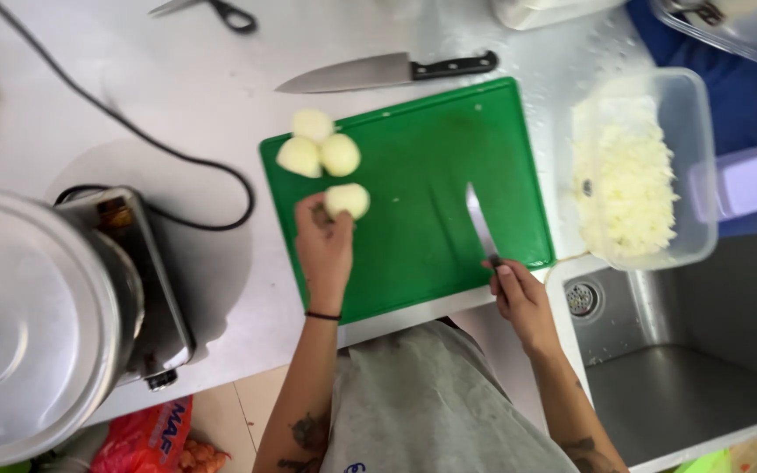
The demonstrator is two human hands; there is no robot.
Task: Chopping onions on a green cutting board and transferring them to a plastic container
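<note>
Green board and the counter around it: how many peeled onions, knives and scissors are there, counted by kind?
Peeled onions: 4, three in a cluster and one under the left hand
Knives: 2, a large one on the counter and a small one in the right hand
Scissors: 1
Total: 7

Board centre (413, 175) free; onion halves (317, 149) crowd corner.

I see a pale peeled onion half (347, 201) at my left hand's (324, 250) fingertips, sitting on the green cutting board (413, 254) just below three like pieces. My right hand (520, 302) grips a small knife (481, 224), blade flat on the board, pointing away.
</note>
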